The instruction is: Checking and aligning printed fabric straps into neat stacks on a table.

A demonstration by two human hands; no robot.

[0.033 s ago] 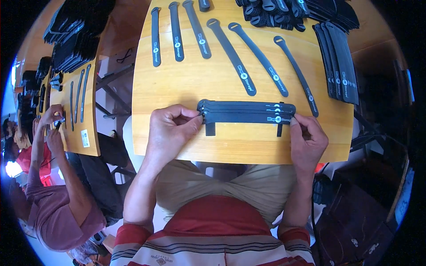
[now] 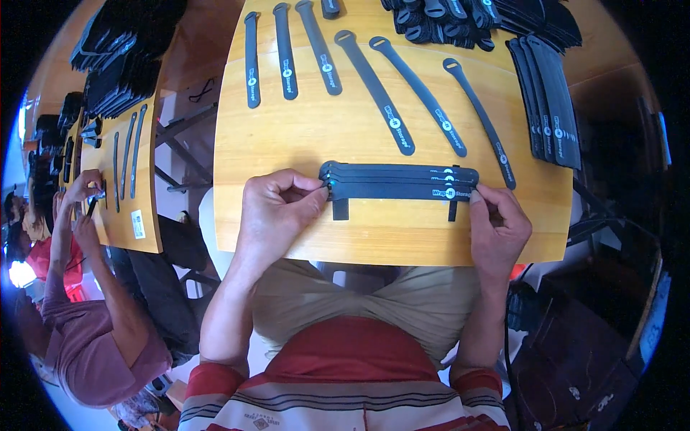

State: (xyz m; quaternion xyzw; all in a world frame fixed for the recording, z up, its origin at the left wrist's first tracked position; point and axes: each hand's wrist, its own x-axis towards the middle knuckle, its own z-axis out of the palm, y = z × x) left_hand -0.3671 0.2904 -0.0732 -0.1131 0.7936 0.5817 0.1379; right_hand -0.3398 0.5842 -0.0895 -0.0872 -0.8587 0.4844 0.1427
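Note:
A layered stack of black cable straps [image 2: 402, 181] lies crosswise in front of me on the wooden table, with white print near its right end. Two short black strips [image 2: 341, 209] stick out from under its near edge, one toward each end. My left hand [image 2: 277, 212] pinches the stack's left end between thumb and fingers. At the right end, my right hand [image 2: 501, 221] pinches the near corner, its thumb by the print. Beyond the stack, several single black straps with slotted ends, such as this strap [image 2: 375, 92], are spread out side by side.
Bundled black straps [image 2: 445, 21] are heaped at the table's far edge. More flat straps [image 2: 550, 108] are stacked along the right edge. At left, a co-worker [image 2: 108, 337] handles a small dark item at another table [image 2: 147, 187], which carries straps and tall black piles [image 2: 122, 57].
My hands and the stack of straps have not visibly moved. At the left table, the co-worker's hands and the dark item in them have shifted slightly.

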